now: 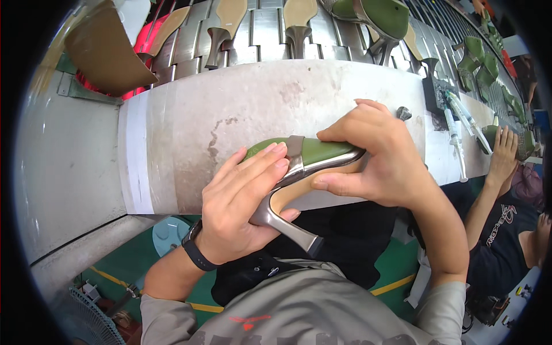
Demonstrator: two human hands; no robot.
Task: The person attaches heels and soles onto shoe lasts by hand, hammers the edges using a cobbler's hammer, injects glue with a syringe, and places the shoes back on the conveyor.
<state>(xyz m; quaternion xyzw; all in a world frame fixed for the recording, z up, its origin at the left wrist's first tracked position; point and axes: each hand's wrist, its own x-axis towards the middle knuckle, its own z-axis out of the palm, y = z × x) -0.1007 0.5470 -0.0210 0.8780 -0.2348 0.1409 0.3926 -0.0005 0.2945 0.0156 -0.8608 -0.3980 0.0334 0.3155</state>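
Note:
Just above the near edge of the worktable, a high-heeled shoe (294, 193) lies on its side in my two hands. Its sole is tan and faces me, and its metallic heel (294, 230) slants down to a dark tip. A green shoe last (329, 150) fills it, crossed by a brown-grey strap with a shiny metallic edge. My left hand (238, 198) closes around the heel end, fingers flat along the green last and thumb behind the heel. At the toe end, my right hand (382, 158) pinches it, thumb on the sole and fingers on the green side.
Beyond the pale worktable (178, 129) runs a metal slat conveyor (261, 29) with several heeled shoes. Syringes (454, 135) lie at right beside a black holder (435, 95). A brown curved sheet (106, 54) stands at left. A co-worker's hand (505, 150) is farther right.

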